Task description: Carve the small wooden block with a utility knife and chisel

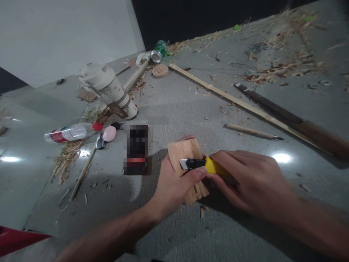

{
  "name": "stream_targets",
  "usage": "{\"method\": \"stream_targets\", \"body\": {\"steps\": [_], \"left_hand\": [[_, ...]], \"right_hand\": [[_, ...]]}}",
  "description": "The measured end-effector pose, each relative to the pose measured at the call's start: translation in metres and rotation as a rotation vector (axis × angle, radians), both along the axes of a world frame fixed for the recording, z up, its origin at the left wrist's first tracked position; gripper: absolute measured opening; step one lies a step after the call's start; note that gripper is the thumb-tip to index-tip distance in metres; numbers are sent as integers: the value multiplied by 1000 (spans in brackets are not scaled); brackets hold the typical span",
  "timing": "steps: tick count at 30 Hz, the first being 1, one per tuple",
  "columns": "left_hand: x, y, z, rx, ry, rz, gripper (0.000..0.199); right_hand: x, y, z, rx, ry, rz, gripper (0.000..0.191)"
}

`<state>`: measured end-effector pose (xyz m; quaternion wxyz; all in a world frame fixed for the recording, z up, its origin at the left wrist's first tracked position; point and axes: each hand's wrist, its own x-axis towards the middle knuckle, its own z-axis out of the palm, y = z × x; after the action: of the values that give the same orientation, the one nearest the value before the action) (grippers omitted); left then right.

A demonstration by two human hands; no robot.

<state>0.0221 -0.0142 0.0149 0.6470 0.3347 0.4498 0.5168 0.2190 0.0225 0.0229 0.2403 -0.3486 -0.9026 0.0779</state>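
Observation:
My left hand [174, 182] is wrapped round a pale block of wood [187, 149] with a ridged, carved face. Its thumb lies along the block, against the front of a utility knife [215, 165]. This knife has a yellow body, a black front part and a short bright blade. Closed round its yellow body, my right hand [251, 180] holds the blade across the wood, pointing left. The fingers of my left hand behind the block are mostly hidden. A few wood chips [202, 211] lie just below the block.
Left of my hands lies a dark blurred box-like object [136, 145]. Farther left are a plastic bottle [73, 133] and a white tumbler [109, 87]. A green can [159, 51] lies at the back. To the right are a wooden strip [218, 89], a pencil-like stick [251, 131] and a long dark-bladed tool [286, 114].

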Motion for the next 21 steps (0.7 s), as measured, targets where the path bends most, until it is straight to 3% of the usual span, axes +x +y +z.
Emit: {"method": "stream_targets", "body": {"steps": [21], "left_hand": [[1, 2, -1, -55, -28, 23, 71]], "right_hand": [[0, -1, -2, -108, 40, -5, 27]]}}
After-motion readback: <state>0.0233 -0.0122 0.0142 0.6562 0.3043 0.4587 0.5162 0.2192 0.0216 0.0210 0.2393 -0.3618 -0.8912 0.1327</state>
